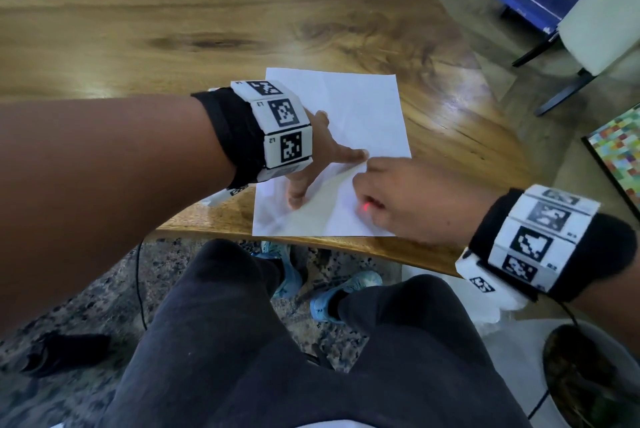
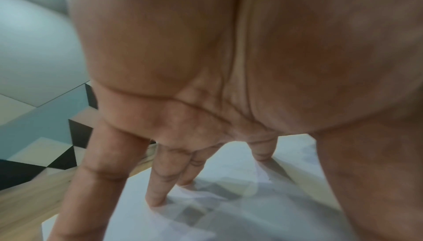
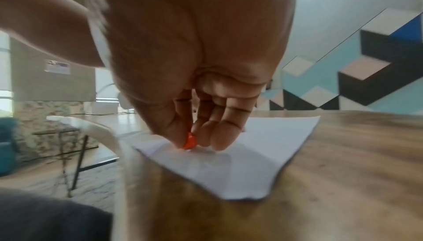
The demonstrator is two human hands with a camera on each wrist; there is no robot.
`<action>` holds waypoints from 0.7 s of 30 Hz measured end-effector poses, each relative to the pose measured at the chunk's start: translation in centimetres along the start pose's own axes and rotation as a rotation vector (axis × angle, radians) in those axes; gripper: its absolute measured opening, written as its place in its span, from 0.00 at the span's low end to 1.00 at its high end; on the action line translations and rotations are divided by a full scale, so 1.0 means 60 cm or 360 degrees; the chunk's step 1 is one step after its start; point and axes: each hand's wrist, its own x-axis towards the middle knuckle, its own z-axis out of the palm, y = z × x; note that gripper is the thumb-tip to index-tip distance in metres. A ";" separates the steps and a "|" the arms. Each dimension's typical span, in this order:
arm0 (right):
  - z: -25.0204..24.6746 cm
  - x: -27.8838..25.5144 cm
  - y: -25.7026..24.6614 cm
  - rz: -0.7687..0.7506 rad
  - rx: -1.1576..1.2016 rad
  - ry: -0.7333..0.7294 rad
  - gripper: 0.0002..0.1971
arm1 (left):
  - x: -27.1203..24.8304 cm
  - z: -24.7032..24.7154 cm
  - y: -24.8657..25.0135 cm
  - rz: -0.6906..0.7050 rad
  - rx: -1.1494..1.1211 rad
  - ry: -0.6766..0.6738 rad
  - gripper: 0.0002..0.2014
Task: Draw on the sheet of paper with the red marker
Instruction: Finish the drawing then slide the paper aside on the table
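A white sheet of paper [image 1: 360,116] lies near the front edge of the wooden table [image 1: 173,29]. My left hand [image 1: 322,157] is spread on the sheet's left half, its straight fingers [image 2: 158,190] pressing the paper [image 2: 228,217] flat. My right hand [image 1: 398,199] sits over the sheet's lower right part, fingers curled round the red marker [image 1: 366,207]. Only the marker's red tip [image 3: 190,141] shows between thumb and fingers, down at the paper [image 3: 263,154]. The rest of the marker is hidden in the hand. No drawn line is visible.
The table's front edge [image 1: 346,244] runs just below the sheet, with my legs [image 1: 277,341] under it. A white chair [image 1: 602,29] and a blue frame stand to the right beyond the table. A plant pot [image 1: 581,375] sits at lower right.
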 end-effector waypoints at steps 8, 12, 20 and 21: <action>-0.001 0.008 0.024 0.0194 0.0123 0.0019 0.04 | -0.003 0.003 -0.002 -0.0014 -0.0021 -0.0013 0.65; -0.012 0.020 0.052 0.0436 0.0129 0.0086 0.05 | -0.003 0.006 -0.005 0.0000 -0.0038 -0.0019 0.65; -0.010 0.029 0.021 0.0356 0.0234 0.0136 0.04 | -0.010 0.016 -0.019 0.0040 -0.0133 -0.0011 0.61; -0.011 0.037 0.023 0.0384 0.0242 0.0115 0.04 | -0.011 0.017 -0.022 0.0050 -0.0159 -0.0006 0.59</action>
